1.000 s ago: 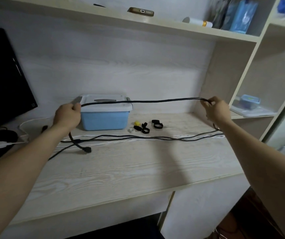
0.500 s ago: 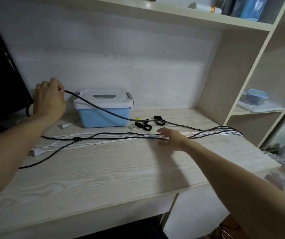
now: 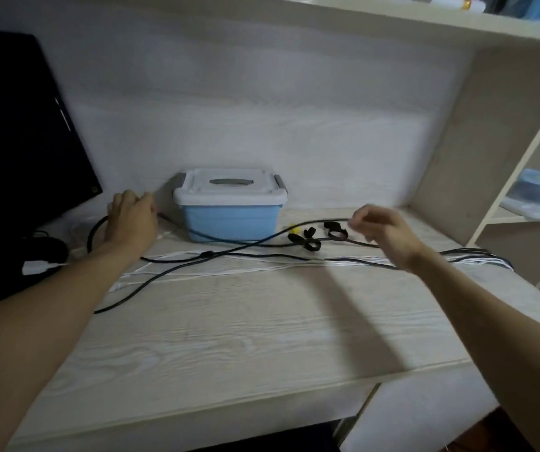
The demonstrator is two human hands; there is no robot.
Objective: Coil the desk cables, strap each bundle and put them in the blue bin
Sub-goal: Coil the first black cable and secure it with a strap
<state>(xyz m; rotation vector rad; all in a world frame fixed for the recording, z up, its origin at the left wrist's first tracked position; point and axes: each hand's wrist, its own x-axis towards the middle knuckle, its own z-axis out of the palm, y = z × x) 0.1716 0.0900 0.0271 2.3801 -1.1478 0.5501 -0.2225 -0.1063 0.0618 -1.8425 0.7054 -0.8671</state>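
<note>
A blue bin (image 3: 229, 220) with a closed white lid stands at the back of the desk. My left hand (image 3: 131, 220), left of the bin, grips a loop of the black cable (image 3: 229, 241). That cable sags across the bin's front and rises to my right hand (image 3: 382, 228), which pinches it above the desk. More black cable and a white cable (image 3: 262, 265) lie stretched across the desk. Black straps (image 3: 311, 241) and a small yellow piece (image 3: 294, 229) lie right of the bin, beside my right hand.
A dark monitor (image 3: 17, 135) stands at the left with plugs and cords below it. Shelving (image 3: 506, 158) rises on the right, holding a lidded container (image 3: 537, 187). A shelf runs overhead. The desk's front edge (image 3: 229, 402) is near me.
My right hand rose from the desk and took the black cable in a pinch. My left hand dropped lower beside the bin, still holding its loop. The camera tilted down slightly.
</note>
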